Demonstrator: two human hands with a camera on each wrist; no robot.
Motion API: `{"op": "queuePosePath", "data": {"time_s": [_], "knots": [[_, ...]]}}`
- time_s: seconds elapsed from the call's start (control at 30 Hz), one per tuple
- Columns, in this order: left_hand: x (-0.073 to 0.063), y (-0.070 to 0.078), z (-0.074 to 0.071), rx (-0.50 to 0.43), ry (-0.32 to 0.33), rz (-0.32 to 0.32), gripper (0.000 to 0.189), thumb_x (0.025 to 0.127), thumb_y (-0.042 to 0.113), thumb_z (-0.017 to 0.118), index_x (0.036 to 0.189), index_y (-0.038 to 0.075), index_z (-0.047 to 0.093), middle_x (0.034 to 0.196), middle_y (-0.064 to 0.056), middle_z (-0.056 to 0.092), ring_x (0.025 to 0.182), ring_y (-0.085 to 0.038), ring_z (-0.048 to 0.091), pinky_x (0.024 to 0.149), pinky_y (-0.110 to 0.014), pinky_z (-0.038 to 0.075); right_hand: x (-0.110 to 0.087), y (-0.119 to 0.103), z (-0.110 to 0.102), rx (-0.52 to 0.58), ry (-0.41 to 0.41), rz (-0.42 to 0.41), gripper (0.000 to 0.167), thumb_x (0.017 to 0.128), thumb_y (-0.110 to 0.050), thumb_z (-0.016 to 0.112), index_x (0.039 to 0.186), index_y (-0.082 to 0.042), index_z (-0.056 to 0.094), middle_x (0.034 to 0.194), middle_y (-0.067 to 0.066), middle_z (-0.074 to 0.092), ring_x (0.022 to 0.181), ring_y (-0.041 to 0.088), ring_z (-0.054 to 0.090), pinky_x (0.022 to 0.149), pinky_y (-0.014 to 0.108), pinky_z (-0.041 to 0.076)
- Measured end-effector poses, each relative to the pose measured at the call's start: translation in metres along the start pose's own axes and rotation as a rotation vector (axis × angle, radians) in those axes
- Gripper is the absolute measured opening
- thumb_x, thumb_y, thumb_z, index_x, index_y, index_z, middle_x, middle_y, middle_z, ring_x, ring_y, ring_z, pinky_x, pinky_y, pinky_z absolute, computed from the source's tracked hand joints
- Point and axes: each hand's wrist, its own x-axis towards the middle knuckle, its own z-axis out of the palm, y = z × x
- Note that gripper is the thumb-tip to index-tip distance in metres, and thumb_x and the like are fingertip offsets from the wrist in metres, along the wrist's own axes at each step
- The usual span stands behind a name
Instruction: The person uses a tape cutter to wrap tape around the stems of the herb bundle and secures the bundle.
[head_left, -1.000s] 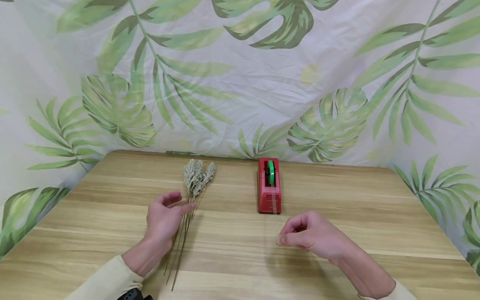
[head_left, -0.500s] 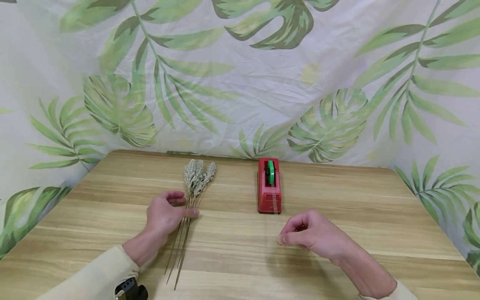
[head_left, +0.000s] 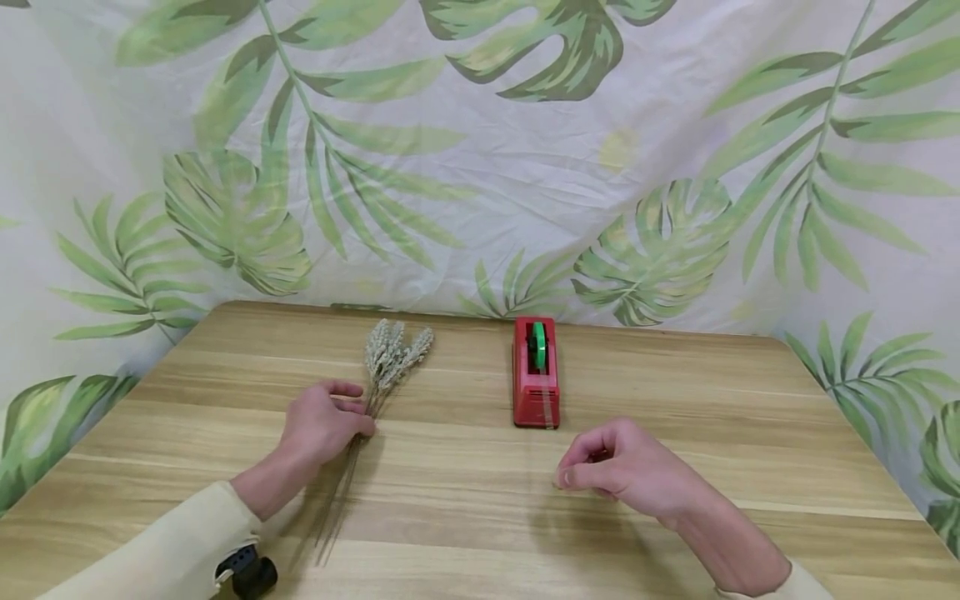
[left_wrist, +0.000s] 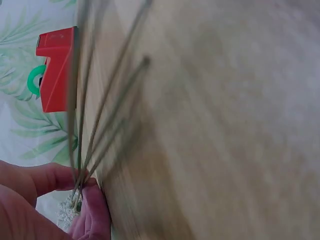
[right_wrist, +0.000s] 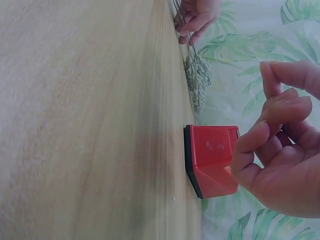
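Note:
My left hand (head_left: 322,421) grips a small bunch of dried flowers (head_left: 386,354) by their thin brown stems, just below the pale fuzzy heads. In the left wrist view the stems (left_wrist: 112,97) fan out from between thumb and fingers, their ends above the wood. My right hand (head_left: 618,467) is raised over the table, thumb and index fingertips pinched together on what looks like a hardly visible piece of clear tape. Beyond it stands a red tape dispenser (head_left: 535,408) with a green-cored roll (head_left: 539,346); a strip of clear tape hangs down its front.
The wooden table (head_left: 450,533) runs back to a pale cloth backdrop (head_left: 420,225) printed with green leaves. A black device (head_left: 251,571) is strapped near my left cuff.
My left hand closes round the stems after lying loosely over them. The bunch tilts and its stem ends shift left and up. My right hand stays in place.

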Motion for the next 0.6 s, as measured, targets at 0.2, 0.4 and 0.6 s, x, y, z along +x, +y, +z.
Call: {"op": "queuePosePath", "data": {"time_s": [0.2, 0.4, 0.6], "knots": [[-0.0005, -0.0021, -0.0036, -0.175, -0.038, -0.05, 0.052, 0.094, 0.005, 0.075, 0.141, -0.008, 0.059, 0.092, -0.01, 0.08, 0.069, -0.01, 0.072, 0.061, -0.028, 0.061, 0.0001, -0.0002, 0.0006, -0.005, 0.003, 0.0, 0.02, 0.092, -0.013, 0.076, 0.097, 0.007, 0.076, 0.065, -0.008, 0.048, 0.058, 0.007, 0.039, 0.053, 0.023, 0.034], [-0.0038, -0.0033, -0.0038, -0.206, -0.045, -0.057, 0.043, 0.102, 0.006, 0.065, 0.144, -0.003, 0.059, 0.087, -0.005, 0.081, 0.059, -0.011, 0.067, 0.05, -0.029, 0.056, -0.002, -0.0004, -0.0012, -0.001, 0.004, -0.007, 0.022, 0.092, -0.013, 0.076, 0.097, 0.008, 0.075, 0.063, -0.008, 0.045, 0.057, 0.006, 0.038, 0.053, 0.024, 0.033], [-0.0021, -0.0056, -0.0041, -0.14, -0.009, -0.008, 0.04, 0.106, 0.014, 0.063, 0.143, 0.001, 0.063, 0.086, -0.003, 0.082, 0.062, -0.005, 0.062, 0.05, -0.022, 0.042, -0.0045, -0.0032, -0.0033, 0.009, 0.011, -0.02, 0.023, 0.092, -0.013, 0.075, 0.098, 0.01, 0.074, 0.065, -0.01, 0.048, 0.057, 0.005, 0.037, 0.052, 0.023, 0.032]]}}
